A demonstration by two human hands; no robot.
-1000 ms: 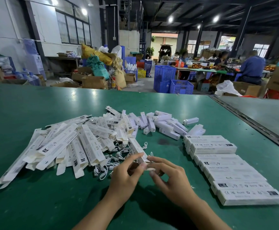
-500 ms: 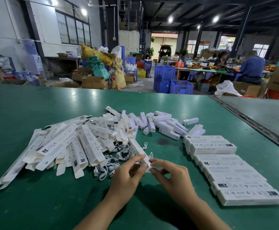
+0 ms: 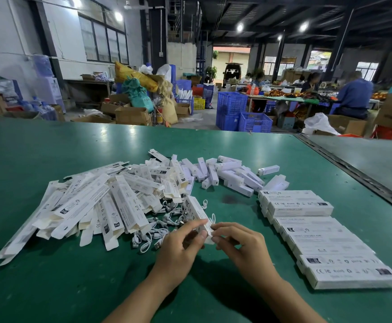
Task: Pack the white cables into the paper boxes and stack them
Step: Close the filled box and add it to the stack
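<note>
We are working on one paper box (image 3: 197, 210) at the near edge of the heap. Our left hand (image 3: 181, 245) is pinching its near end between thumb and curled forefinger, and our right hand (image 3: 239, 241) is nipping the end flap between thumb and fingertip, with the other fingers loosely bent. The box is angling up and away from us over the white cables (image 3: 164, 223), which are lying in a loose tangle on the green table (image 3: 50, 287) just left of our hands. Our fingers are hiding the box's near end, so we cannot tell whether a cable is already inside, but we are judging that we are tucking the flap shut. To our right the packed boxes (image 3: 325, 248) are lying in a long overlapping row running toward us, with a short stack (image 3: 297, 203) sitting at its far end, so a fair share is looking done. To our left a big pile of flat boxes (image 3: 92, 206), open-ended and unfilled as far as we can see, is waiting its turn, and it is looking larger than the finished row. Beyond it small white blocks (image 3: 232, 176) are lying scattered, and we cannot say what they are. We are reckoning the job is short of halfway, with most of the filling and much of the stacking remaining.
</note>
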